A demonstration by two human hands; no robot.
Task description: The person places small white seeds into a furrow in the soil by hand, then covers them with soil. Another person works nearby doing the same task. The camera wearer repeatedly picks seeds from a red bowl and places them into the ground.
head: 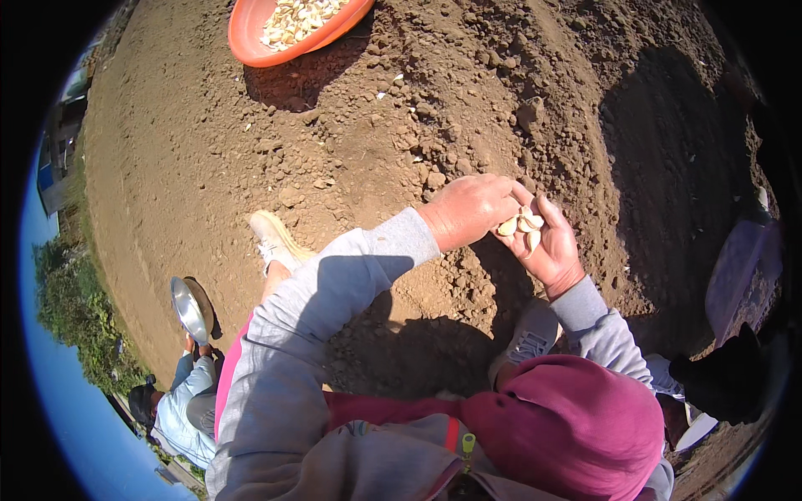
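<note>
Several pale garlic cloves (523, 225) lie in the upturned palm of my right hand (551, 247), whose fingers curl loosely around them. From the left, my left hand (470, 210) reaches over, back upward, its fingertips against the fingers of my right hand. Whether the left fingers pinch a clove is hidden. Beneath both hands is loose, cloddy brown soil (457, 275). An orange plastic basin (250, 44) holding many more garlic cloves (297, 22) stands on the ground at the top, beyond my left hand. A few pale pieces (381, 96) lie scattered on the soil below it.
My shoes (272, 241) are on the soil, one left, one below my right hand. Magenta cloth (564, 426) covers my lap area. At far left another person (185, 401) holds a metal bowl (190, 310). A purple translucent object (742, 275) and dark shape (723, 376) are at right.
</note>
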